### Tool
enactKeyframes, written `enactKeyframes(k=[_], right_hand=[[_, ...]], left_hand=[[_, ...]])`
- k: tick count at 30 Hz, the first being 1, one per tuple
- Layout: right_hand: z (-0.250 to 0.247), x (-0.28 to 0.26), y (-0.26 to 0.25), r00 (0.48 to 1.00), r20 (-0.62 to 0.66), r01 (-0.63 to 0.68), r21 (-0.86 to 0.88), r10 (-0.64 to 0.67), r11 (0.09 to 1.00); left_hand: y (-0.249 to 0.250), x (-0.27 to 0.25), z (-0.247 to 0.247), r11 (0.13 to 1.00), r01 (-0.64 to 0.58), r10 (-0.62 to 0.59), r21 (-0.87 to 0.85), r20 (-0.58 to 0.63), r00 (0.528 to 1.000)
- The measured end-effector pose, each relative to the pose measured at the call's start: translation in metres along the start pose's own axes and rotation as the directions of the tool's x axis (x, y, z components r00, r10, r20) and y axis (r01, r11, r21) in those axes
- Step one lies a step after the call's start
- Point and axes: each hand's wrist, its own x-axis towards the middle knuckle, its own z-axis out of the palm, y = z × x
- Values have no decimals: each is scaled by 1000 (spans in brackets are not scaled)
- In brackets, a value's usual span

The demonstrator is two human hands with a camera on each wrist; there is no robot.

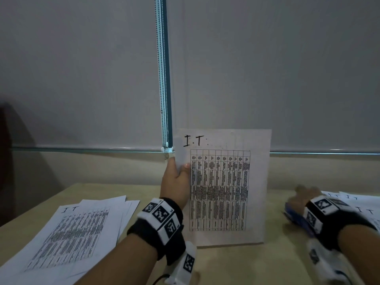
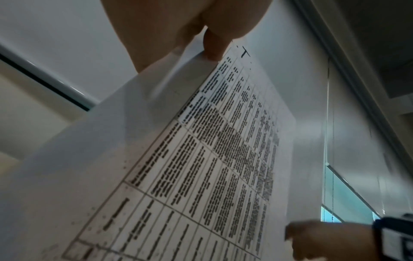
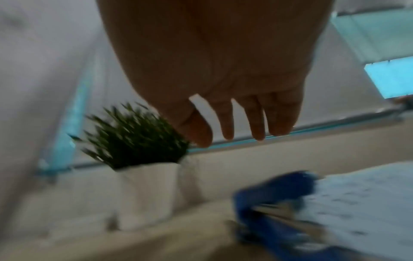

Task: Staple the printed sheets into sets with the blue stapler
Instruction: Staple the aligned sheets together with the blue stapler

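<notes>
Left grip (image 1: 175, 177) holds a printed sheet (image 1: 226, 186) upright on the tabletop (image 1: 236, 264); right grip (image 1: 306, 197) is released.

Head view: the sheet's bottom edge rests on the tabletop between two paper piles, and the left grip pinches its upper left edge. The blurred right grip hovers over a blue stapler (image 1: 292, 212). Left wrist view: a thumb presses the sheet's edge. Right wrist view: straight fingers hold nothing above the stapler, with a potted plant (image 3: 143, 176) behind.

Head: high over worktop (image 1: 226, 264); left wrist: close beneath printed sheet (image 2: 201, 159), shared with head; right wrist: low, facing potted plant (image 3: 143, 185).
</notes>
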Motion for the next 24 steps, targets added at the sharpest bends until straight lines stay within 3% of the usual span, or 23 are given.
enactKeyframes(k=[1, 4, 6, 8, 10, 12, 13, 14, 15, 16, 17, 18, 19, 20, 21, 24], right_hand=[[2, 11, 14, 1000, 24, 23, -163, -20, 986], [2, 12, 34, 990, 133, 85, -320, -44, 943], [4, 10, 35, 980, 144, 196, -535, -140, 822], [2, 5, 28, 957, 225, 286, -608, -186, 740], [-4, 9, 27, 951, 190, 309, -627, -245, 715], [-14, 9, 15, 928, 250, 371, -703, -278, 606], [-17, 15, 14, 927, 191, 356, -717, -321, 600], [-22, 15, 6, 947, 150, 303, -711, -284, 634], [-25, 17, 2, 956, 67, 279, -516, -287, 810], [-32, 15, -5, 962, -12, 267, -195, -274, 944], [-35, 13, -11, 967, -68, 254, 259, -244, 932], [-42, 13, -16, 971, -135, 238, 625, -197, 744], [-52, 6, -21, 973, -182, 227, 862, -141, 453], [-61, -2, -24, 971, -199, 227, 942, -130, 248], [-71, -15, -29, 964, -214, 237, 961, -158, 143], [-89, -45, -49, 897, -313, 338, 941, -311, 28]], left_hand=[[0, -1, -1, 1000, -7, 7, -5, 10, 1000], [0, -4, -2, 999, -33, 33, -5, 34, 999], [-1, -3, -1, 999, -37, 37, 3, 40, 999], [-1, -2, 0, 999, -36, 36, 4, 50, 998], [0, -2, 2, 999, -41, 40, 5, 58, 997], [1, -1, 3, 999, -47, 47, 6, 64, 997], [1, 0, 4, 999, -49, 48, 4, 67, 997], [1, 0, 4, 999, -50, 50, -1, 69, 996], [0, 0, 5, 999, -53, 53, -5, 70, 996], [-1, 0, 5, 998, -60, 60, -5, 67, 996], [-1, 1, 6, 998, -68, 67, 0, 66, 996], [-2, 1, 6, 997, -76, 76, 3, 69, 995], [-2, 2, 7, 996, -84, 84, 0, 72, 994], [-3, 2, 8, 996, -89, 89, -12, 79, 993], [-3, 3, 10, 995, -95, 97, -31, 84, 992], [-1, 4, 15, 991, -123, 128, -49, 97, 987]])
